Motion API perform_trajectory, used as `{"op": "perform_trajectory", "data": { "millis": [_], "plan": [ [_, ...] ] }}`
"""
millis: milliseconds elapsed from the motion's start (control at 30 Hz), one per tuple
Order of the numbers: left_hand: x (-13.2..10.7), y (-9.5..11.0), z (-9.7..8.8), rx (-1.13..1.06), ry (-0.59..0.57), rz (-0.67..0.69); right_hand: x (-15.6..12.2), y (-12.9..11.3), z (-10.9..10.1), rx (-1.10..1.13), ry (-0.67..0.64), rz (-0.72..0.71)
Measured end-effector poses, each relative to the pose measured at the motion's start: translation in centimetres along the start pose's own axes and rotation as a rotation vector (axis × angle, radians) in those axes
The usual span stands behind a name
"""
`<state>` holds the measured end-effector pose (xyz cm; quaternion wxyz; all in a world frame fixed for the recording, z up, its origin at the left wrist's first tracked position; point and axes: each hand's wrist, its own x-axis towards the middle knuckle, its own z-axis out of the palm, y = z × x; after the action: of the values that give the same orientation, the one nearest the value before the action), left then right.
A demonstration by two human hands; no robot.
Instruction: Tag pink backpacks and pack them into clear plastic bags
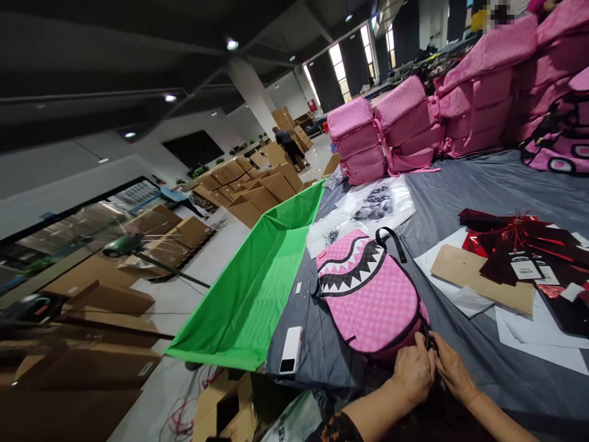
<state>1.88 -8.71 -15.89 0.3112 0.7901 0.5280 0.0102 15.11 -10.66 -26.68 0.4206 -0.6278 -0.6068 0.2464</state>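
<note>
A pink checked backpack [377,301] with a black-and-white toothed-mouth print and black trim lies on the grey-covered table. Its near right corner is between my hands. My left hand [414,369] is closed at that corner, fingers pinched on the black strap or edging. Close beside it, my right hand [453,368] is also closed on the same dark part, the fingertips of both hands nearly touching. Exactly what is pinched is partly hidden by the fingers. A black strap loop [393,244] sticks up at the backpack's far end.
A white power bank [291,350] lies left of the backpack, near a green fabric trough [257,294]. Stacked pink backpacks [354,141] line the far side. Dark red hang tags [510,239] and brown card [478,276] lie right. Cardboard boxes [105,350] and two people stand beyond.
</note>
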Motion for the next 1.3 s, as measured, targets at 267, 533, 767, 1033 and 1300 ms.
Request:
{"op": "perform_trajectory", "data": {
  "millis": [267,533,767,1033,1300],
  "plan": [
    [3.0,4.9,-8.9,-0.779,-0.007,-0.007,6.9,-4.7,-6.4,0.244,0.041,0.18],
    [5.2,8.3,-17.5,-1.015,-0.018,0.069,5.7,-12.7,-6.5,0.879,-0.465,0.467],
    [4.8,9.9,-21.1,-0.98,-0.142,0.257,5.5,-19.8,-4.3,1.114,-0.522,0.538],
    [0.2,3.7,-17.9,-0.988,0.02,0.194,7.2,-19.0,-5.6,0.162,-0.509,-0.118],
    [-2.0,6.0,-25.3,-0.921,0.391,0.32,11.4,-24.4,-7.8,-0.055,-0.276,-0.401]
  ]
}}
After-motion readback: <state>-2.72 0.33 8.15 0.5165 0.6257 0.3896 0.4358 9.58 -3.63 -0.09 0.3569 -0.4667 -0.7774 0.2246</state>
